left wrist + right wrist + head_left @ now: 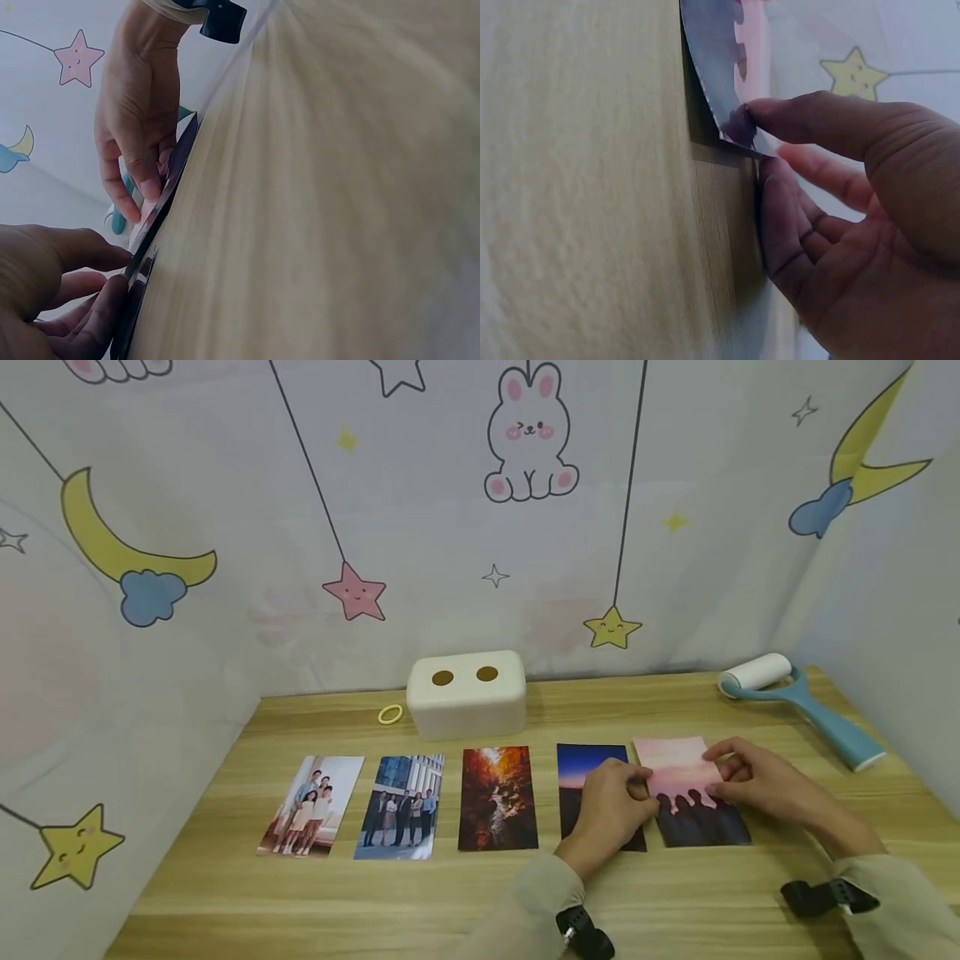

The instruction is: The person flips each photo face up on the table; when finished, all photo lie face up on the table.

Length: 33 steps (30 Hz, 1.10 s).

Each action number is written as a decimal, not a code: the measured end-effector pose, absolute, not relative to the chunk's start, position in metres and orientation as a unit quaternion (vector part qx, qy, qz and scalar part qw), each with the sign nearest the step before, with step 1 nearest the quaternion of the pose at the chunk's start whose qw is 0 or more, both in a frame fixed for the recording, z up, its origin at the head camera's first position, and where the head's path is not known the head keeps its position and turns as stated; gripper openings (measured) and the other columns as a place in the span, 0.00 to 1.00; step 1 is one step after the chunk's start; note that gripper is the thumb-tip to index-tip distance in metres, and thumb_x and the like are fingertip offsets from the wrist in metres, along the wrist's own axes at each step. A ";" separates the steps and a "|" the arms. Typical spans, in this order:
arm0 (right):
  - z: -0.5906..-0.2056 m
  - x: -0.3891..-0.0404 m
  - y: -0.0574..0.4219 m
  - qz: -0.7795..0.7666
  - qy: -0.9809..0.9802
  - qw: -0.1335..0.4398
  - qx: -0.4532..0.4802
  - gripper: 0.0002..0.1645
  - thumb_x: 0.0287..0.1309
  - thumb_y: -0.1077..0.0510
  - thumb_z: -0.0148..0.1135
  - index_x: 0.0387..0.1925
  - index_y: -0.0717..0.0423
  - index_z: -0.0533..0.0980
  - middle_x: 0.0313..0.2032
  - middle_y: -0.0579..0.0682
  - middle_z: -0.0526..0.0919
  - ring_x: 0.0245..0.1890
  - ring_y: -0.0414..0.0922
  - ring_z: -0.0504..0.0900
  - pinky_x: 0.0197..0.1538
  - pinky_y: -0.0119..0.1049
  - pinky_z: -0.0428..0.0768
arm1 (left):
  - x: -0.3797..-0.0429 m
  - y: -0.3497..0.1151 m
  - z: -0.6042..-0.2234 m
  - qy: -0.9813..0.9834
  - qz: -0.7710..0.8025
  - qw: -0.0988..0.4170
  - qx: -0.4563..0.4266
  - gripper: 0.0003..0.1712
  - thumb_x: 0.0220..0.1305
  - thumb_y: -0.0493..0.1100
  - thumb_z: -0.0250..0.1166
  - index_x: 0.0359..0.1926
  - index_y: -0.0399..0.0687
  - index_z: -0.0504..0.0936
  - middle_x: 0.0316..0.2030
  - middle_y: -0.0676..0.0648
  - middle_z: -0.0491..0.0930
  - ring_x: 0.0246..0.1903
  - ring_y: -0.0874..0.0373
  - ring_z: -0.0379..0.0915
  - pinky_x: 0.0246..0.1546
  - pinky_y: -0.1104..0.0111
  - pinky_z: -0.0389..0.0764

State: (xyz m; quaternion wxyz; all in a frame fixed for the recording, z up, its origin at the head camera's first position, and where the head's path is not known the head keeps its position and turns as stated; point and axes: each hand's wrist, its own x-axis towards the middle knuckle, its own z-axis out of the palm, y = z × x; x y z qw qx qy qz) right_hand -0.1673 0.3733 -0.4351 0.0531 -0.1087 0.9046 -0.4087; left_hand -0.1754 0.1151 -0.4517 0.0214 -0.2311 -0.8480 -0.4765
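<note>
The pink-sky photo (686,777), with dark silhouettes of people across its lower half, is the rightmost in a row of photo prints. My left hand (607,806) pinches its left edge between thumb and fingers and partly covers the dusk photo (592,760) beneath. On the other side, my right hand (772,783) pinches the right edge of the pink-sky photo. The right wrist view shows the right thumb (780,120) on the print, whose near corner stands slightly off the table. In the left wrist view both hands hold the print at opposite edges.
Further left lie an autumn stream photo (498,797), a photo of people in suits (400,810) and a family photo (311,806). Behind them stand a white box with two round holes (467,706) and a yellow ring (390,715). A blue-handled lint roller (832,718) lies at back right.
</note>
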 end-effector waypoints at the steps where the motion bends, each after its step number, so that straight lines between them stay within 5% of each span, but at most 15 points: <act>1: -0.436 -0.168 0.373 -0.410 0.904 0.053 -0.113 0.24 0.65 0.70 0.70 0.57 0.74 0.72 0.35 0.52 0.78 0.29 0.39 0.78 0.33 0.33 0.80 | -0.175 0.115 -0.452 -0.848 -0.476 0.021 -0.232 0.19 0.53 0.30 0.78 0.48 0.39 0.92 0.32 0.54 0.82 0.33 0.72 0.74 0.35 0.82 0.73; 20: -0.421 -0.170 0.363 -0.320 0.940 0.059 -0.097 0.23 0.63 0.64 0.73 0.52 0.73 0.73 0.32 0.49 0.82 0.30 0.45 0.77 0.32 0.37 0.76 | -0.171 0.113 -0.453 -0.846 -0.487 0.026 -0.217 0.21 0.53 0.31 0.78 0.50 0.39 0.91 0.43 0.52 0.80 0.32 0.72 0.76 0.36 0.80 0.75; 29: -0.422 -0.169 0.366 -0.297 0.948 0.059 -0.096 0.23 0.65 0.61 0.72 0.54 0.71 0.75 0.33 0.49 0.84 0.31 0.44 0.81 0.34 0.39 0.79 | -0.172 0.115 -0.457 -0.849 -0.471 0.054 -0.232 0.19 0.54 0.31 0.77 0.49 0.42 0.92 0.40 0.53 0.82 0.35 0.72 0.76 0.38 0.82 0.74; 33: -0.418 -0.166 0.370 -0.292 0.951 0.057 -0.083 0.23 0.69 0.58 0.68 0.56 0.71 0.76 0.39 0.54 0.85 0.38 0.51 0.85 0.40 0.47 0.82 | -0.170 0.113 -0.454 -0.841 -0.476 0.072 -0.246 0.17 0.55 0.31 0.76 0.48 0.42 0.92 0.38 0.53 0.83 0.37 0.72 0.77 0.40 0.83 0.74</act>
